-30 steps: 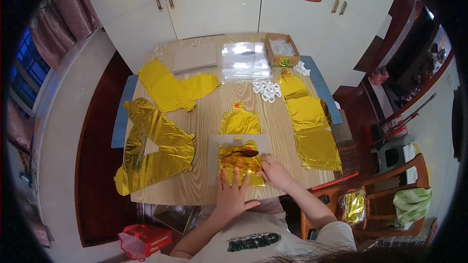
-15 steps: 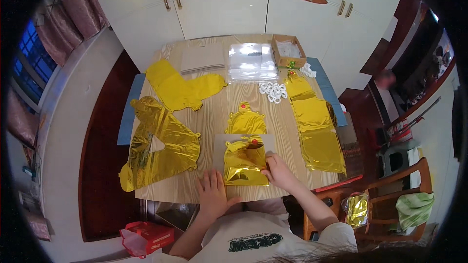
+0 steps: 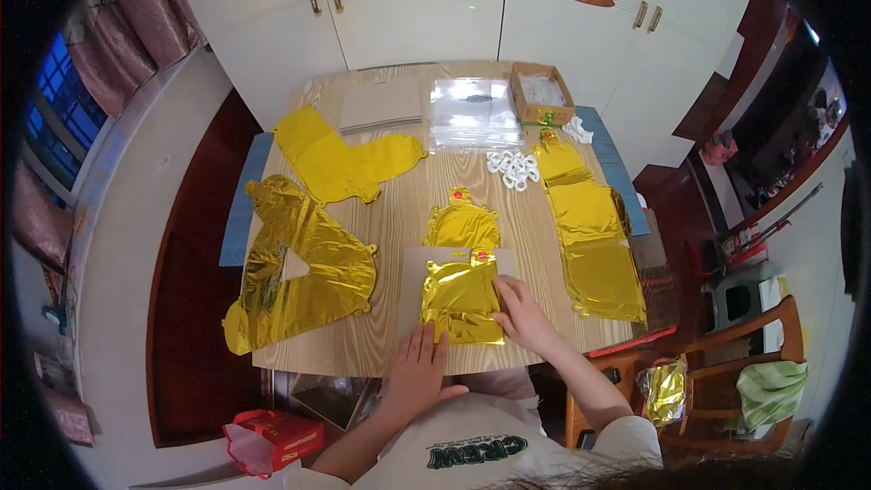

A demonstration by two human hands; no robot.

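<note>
A folded gold foil balloon (image 3: pixel 460 293) with a small red spot at its top lies on a grey card (image 3: pixel 413 277) near the table's front edge. My left hand (image 3: pixel 420 367) rests flat, fingers stretched, on the balloon's lower left corner. Along the right edge of the balloon lies my right hand (image 3: pixel 526 316), its fingertips on the foil and its thumb apart from them. Just beyond the card, another flat gold foil piece (image 3: pixel 461 227) with a red spot lies on the wood-grain table (image 3: pixel 390 236).
Large gold foil shapes lie at the left (image 3: pixel 313 277), far left (image 3: pixel 340 159) and right (image 3: pixel 594 236). Farther back are white rings (image 3: pixel 513 170), clear plastic sleeves (image 3: pixel 474 115), stacked grey cards (image 3: pixel 381 104) and a cardboard box (image 3: pixel 542 91). A wooden chair (image 3: pixel 726 381) stands at right.
My left hand has moved right, onto the balloon's lower left corner. My right hand's fingers have spread along its right edge. The foil's upper part now looks flatter.
</note>
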